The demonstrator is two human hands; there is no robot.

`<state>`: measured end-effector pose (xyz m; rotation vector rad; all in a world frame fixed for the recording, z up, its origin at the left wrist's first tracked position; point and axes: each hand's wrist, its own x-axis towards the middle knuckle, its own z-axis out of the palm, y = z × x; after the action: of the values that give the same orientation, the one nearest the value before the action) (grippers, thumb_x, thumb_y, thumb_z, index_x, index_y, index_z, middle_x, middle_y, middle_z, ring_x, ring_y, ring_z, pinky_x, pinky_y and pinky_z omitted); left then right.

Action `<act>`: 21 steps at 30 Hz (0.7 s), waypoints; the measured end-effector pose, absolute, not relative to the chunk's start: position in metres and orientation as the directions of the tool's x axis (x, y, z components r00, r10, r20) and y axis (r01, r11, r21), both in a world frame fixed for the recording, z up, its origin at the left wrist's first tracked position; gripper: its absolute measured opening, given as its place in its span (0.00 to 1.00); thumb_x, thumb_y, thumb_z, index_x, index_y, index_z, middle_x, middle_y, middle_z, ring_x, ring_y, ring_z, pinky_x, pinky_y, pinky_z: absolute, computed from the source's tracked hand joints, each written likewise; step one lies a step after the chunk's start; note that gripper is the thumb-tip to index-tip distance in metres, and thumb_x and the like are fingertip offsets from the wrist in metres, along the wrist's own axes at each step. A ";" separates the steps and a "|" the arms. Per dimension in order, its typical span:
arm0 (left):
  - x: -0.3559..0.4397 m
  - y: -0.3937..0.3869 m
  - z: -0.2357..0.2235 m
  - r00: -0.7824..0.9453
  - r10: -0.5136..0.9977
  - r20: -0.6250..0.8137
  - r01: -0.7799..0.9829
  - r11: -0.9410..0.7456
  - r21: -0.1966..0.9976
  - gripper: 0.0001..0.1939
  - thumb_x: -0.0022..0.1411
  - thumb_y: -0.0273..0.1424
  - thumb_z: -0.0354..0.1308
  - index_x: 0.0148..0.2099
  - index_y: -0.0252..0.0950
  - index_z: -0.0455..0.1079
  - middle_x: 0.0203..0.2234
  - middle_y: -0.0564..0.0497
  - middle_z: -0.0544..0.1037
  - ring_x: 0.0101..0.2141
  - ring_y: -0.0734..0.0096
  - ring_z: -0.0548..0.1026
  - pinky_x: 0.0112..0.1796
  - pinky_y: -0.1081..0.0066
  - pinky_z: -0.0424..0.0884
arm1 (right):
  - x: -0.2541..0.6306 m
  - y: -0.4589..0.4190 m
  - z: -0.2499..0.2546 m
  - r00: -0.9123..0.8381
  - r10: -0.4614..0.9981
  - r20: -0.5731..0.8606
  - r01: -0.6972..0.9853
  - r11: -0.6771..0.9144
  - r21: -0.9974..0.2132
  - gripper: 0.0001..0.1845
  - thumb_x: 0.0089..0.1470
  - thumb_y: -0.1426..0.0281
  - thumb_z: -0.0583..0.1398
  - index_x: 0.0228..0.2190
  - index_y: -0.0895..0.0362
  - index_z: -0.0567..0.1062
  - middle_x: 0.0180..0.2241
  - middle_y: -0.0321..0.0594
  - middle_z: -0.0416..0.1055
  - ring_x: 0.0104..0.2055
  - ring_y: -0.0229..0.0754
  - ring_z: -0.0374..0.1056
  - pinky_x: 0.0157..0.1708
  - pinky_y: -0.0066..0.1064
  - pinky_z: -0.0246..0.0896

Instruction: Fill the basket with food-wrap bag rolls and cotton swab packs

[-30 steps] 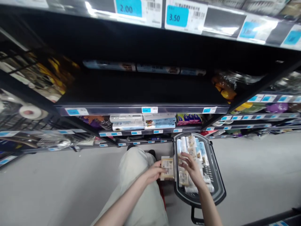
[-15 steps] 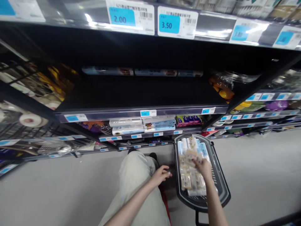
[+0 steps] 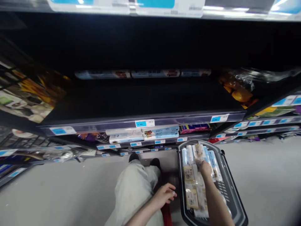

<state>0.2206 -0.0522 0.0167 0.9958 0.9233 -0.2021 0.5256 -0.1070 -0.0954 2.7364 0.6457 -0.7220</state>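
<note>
My right hand (image 3: 205, 169) is down inside a dark grey shopping basket (image 3: 231, 180), its fingers closed on a small clear packet (image 3: 199, 162) that they mostly cover. Just beyond the fingers lies another labelled packet (image 3: 198, 151). White-and-blue wrapped rolls (image 3: 213, 160) fill the basket's far part, and small packets with tan labels (image 3: 192, 197) lie on the near side. My left hand (image 3: 166, 195) hovers left of the basket, fingers loosely bent and apart, touching nothing; a small pale spot shows at its fingertips.
A dark shelf (image 3: 150, 97) spans the front, with a row of wrapped rolls (image 3: 152, 73) at its back. Lower down are more rolls (image 3: 161, 132) and a purple box (image 3: 195, 127). My knee (image 3: 131, 185) is left of the basket, above the grey floor (image 3: 77, 188).
My right hand has lowered the packet among the other goods in the basket. The left hand stays beside the basket. The view has moved closer to the shelf.
</note>
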 end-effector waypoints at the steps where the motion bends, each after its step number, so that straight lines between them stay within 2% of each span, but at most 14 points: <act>1: 0.221 -0.052 0.017 0.618 0.244 -0.747 0.539 0.561 0.628 0.16 0.48 0.38 0.54 0.41 0.41 0.65 0.39 0.44 0.77 0.41 0.55 0.75 0.41 0.58 0.68 | 0.527 -0.106 -0.099 0.777 0.344 -0.527 0.471 -0.873 0.125 0.14 0.58 0.64 0.57 0.42 0.61 0.71 0.41 0.42 0.70 0.40 0.40 0.69 0.40 0.38 0.67; 9: 0.220 -0.049 0.021 0.600 0.245 -0.761 0.570 0.536 0.622 0.17 0.48 0.40 0.53 0.42 0.44 0.68 0.40 0.47 0.77 0.43 0.56 0.75 0.44 0.58 0.68 | 0.535 -0.109 -0.112 0.770 0.309 -0.558 0.464 -0.871 0.159 0.15 0.58 0.63 0.56 0.42 0.60 0.71 0.41 0.42 0.70 0.41 0.40 0.69 0.41 0.38 0.66; 12: 0.221 -0.051 0.017 0.595 0.241 -0.767 0.579 0.533 0.617 0.18 0.47 0.41 0.53 0.42 0.45 0.69 0.39 0.47 0.77 0.43 0.55 0.75 0.44 0.57 0.69 | 0.537 -0.112 -0.106 0.788 0.278 -0.549 0.433 -0.885 0.172 0.16 0.59 0.61 0.56 0.40 0.60 0.72 0.40 0.42 0.72 0.41 0.40 0.69 0.42 0.39 0.66; 14: 0.221 -0.055 0.012 0.595 0.248 -0.765 0.577 0.530 0.621 0.17 0.46 0.42 0.54 0.41 0.47 0.70 0.39 0.49 0.78 0.43 0.54 0.75 0.44 0.56 0.69 | 0.531 -0.114 -0.094 0.811 0.280 -0.514 0.412 -0.897 0.162 0.19 0.60 0.59 0.52 0.40 0.62 0.72 0.39 0.45 0.73 0.40 0.43 0.71 0.41 0.41 0.66; 17: 0.222 -0.056 0.008 0.627 0.290 -0.723 0.554 0.487 0.675 0.19 0.46 0.48 0.54 0.41 0.50 0.70 0.39 0.49 0.78 0.42 0.54 0.76 0.42 0.55 0.70 | 0.505 -0.118 -0.063 0.828 0.369 -0.421 0.435 -0.898 0.067 0.25 0.63 0.61 0.44 0.38 0.67 0.73 0.34 0.54 0.74 0.36 0.50 0.73 0.37 0.45 0.65; 18: 0.224 -0.052 0.010 0.653 0.308 -0.692 0.543 0.447 0.711 0.21 0.46 0.51 0.54 0.41 0.51 0.71 0.38 0.49 0.78 0.41 0.53 0.76 0.42 0.55 0.70 | 0.491 -0.119 -0.050 0.818 0.431 -0.381 0.469 -0.883 0.008 0.24 0.63 0.63 0.45 0.38 0.66 0.73 0.32 0.54 0.74 0.35 0.50 0.73 0.36 0.44 0.65; 20: 0.226 -0.040 0.025 0.704 0.373 -0.604 0.498 0.346 0.795 0.23 0.46 0.55 0.55 0.40 0.49 0.71 0.37 0.49 0.78 0.41 0.55 0.76 0.44 0.55 0.69 | 0.461 -0.119 -0.022 0.771 0.560 -0.303 0.547 -0.826 -0.134 0.16 0.61 0.66 0.51 0.39 0.64 0.73 0.27 0.46 0.73 0.30 0.45 0.73 0.32 0.40 0.67; 21: 0.226 -0.031 0.037 0.728 0.412 -0.548 0.467 0.287 0.837 0.23 0.49 0.54 0.55 0.41 0.47 0.71 0.38 0.48 0.78 0.42 0.57 0.76 0.46 0.56 0.68 | 0.445 -0.118 -0.008 0.740 0.629 -0.240 0.592 -0.778 -0.212 0.13 0.58 0.66 0.55 0.39 0.62 0.73 0.30 0.41 0.73 0.30 0.40 0.71 0.32 0.36 0.67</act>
<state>0.2259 -0.0313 0.0373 1.3229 0.8157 -0.0428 0.4451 -0.1180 -0.0078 3.0431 1.0718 -0.4922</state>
